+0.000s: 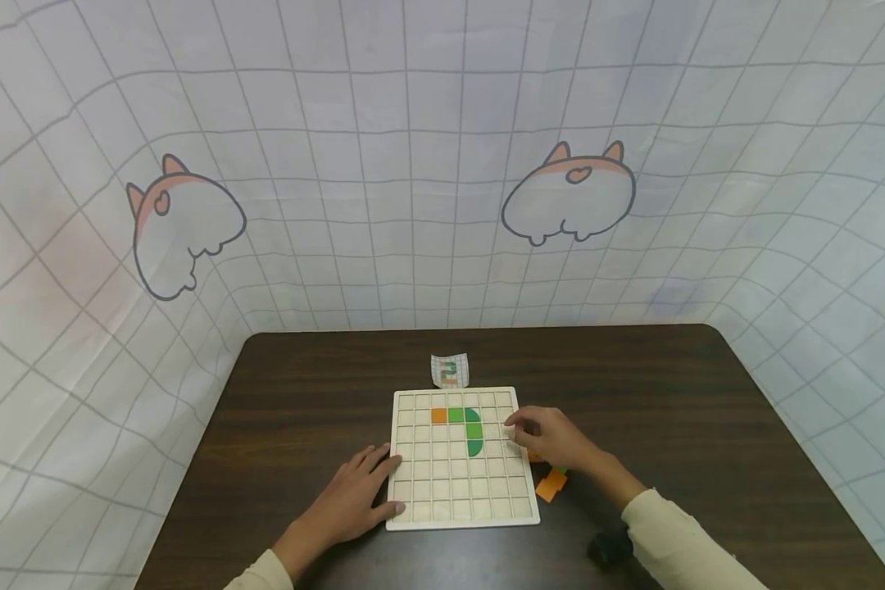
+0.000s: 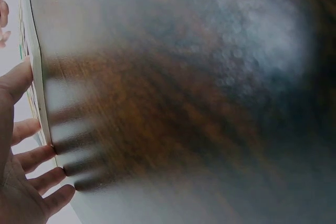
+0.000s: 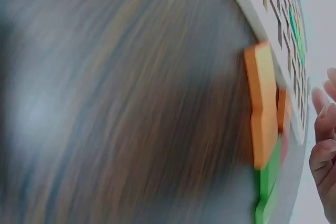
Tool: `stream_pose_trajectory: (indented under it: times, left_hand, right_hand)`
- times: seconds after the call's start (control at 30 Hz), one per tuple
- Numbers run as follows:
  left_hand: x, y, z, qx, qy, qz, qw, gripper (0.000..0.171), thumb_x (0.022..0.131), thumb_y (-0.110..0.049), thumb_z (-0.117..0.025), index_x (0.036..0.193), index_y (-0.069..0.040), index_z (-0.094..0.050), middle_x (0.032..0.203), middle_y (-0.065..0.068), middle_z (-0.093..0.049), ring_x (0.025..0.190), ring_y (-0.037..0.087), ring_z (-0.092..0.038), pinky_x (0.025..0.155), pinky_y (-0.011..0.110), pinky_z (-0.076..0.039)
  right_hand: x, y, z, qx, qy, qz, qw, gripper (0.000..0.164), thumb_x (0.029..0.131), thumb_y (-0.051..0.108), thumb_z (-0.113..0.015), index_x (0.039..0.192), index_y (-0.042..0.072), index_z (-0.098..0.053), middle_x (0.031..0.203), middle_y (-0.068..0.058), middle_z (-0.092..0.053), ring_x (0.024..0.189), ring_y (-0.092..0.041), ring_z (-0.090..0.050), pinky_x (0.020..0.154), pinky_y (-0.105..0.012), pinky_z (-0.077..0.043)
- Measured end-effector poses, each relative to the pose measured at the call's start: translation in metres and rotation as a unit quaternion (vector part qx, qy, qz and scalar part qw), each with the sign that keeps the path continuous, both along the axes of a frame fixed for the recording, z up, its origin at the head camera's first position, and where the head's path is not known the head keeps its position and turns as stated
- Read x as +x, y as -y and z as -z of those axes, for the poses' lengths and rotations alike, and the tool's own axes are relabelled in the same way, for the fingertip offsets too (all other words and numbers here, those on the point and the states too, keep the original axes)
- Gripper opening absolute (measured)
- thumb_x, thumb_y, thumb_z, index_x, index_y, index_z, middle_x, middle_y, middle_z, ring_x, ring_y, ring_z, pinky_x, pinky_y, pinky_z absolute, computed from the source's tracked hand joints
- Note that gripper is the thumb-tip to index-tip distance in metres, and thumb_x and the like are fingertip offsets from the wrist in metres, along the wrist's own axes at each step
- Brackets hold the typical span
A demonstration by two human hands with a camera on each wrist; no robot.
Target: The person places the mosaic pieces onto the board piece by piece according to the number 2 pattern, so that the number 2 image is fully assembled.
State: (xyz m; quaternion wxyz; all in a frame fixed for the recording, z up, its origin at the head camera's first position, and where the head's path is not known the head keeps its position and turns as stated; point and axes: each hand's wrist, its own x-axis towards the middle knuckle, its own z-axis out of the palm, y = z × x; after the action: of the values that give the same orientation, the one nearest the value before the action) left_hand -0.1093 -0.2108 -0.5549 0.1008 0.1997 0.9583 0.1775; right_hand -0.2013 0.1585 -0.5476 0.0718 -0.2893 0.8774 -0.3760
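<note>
A white grid board [image 1: 450, 512] lies on the table. In its upper part sit an orange square [image 1: 438, 416], a green square [image 1: 455, 415], a dark green rounded piece [image 1: 472, 415], a second green square [image 1: 474, 430] and another dark green rounded piece [image 1: 475, 448]. My left hand [image 1: 350, 496] touches the board's left edge, fingers spread and thumb over the rim. Above the board's right edge is my right hand [image 1: 553, 438], fingers loosely bent; I see no piece between them. Loose orange pieces [image 3: 262, 103] and green pieces [image 3: 269, 177] lie just beneath it.
A small printed card [image 1: 450, 371] with a coloured pattern lies behind the board. Near the right forearm is a dark object [image 1: 609, 547], its kind unclear. The dark wooden table [image 1: 302, 385] is backed by a gridded white curtain [image 1: 383, 205].
</note>
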Motion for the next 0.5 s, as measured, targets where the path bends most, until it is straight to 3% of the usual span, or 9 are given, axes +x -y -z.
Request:
stream_pose_trajectory:
  times: [0.23,0.5]
  left_hand:
    - [-0.001,0.000,0.000,-0.003,0.001,0.000,1.0000,0.071,0.093,-0.054,-0.065,0.150,-0.015,-0.047,0.158,0.017,-0.038,0.144,0.044,-0.036,0.107,0.068,-0.035]
    - [0.000,0.000,-0.002,-0.001,-0.002,0.003,1.0000,0.071,0.093,-0.054,-0.065,0.149,-0.014,-0.047,0.158,0.018,-0.038,0.143,0.044,-0.037,0.106,0.067,-0.037]
  right_hand:
    - [0.000,-0.038,-0.007,0.037,-0.015,0.003,0.999,0.021,0.097,0.015,-0.068,0.116,0.008,-0.071,0.103,0.000,-0.068,0.067,-0.003,-0.047,0.060,-0.021,-0.045]
    - [0.004,-0.079,-0.015,0.073,0.014,-0.016,0.997,0.032,0.093,0.012,-0.072,0.124,0.005,-0.065,0.116,-0.011,-0.062,0.066,-0.003,-0.044,0.060,-0.022,-0.043]
